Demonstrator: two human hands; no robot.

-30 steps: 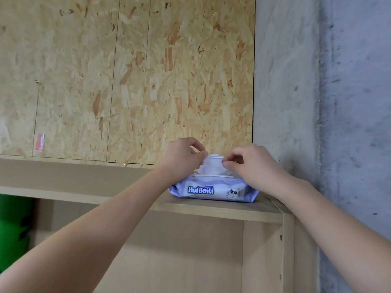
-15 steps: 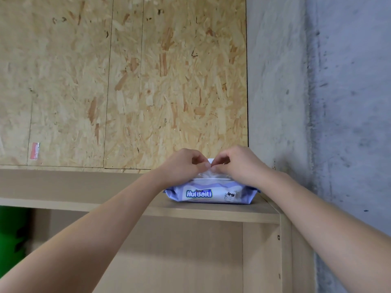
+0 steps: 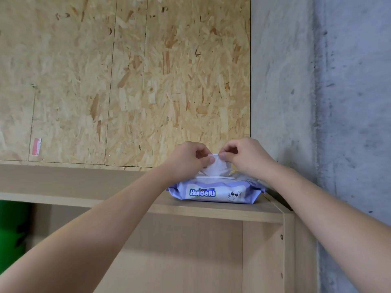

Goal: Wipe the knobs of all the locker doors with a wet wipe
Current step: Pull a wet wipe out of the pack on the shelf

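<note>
Wipe [image 3: 215, 167] half out of pack [image 3: 215, 192]

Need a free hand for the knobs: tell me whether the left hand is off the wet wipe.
No: the left hand and right hand both pinch the white wet wipe sticking up from the pack.

A chipboard wall [image 3: 127, 81] of joined panels fills the back, with a small red-and-white sticker [image 3: 36, 146] low on the left. Beside it on the right stands a grey concrete wall [image 3: 317, 92]. Below runs a pale wooden shelf [image 3: 84, 187]; something green [image 3: 10, 225] shows underneath at the left.
</note>
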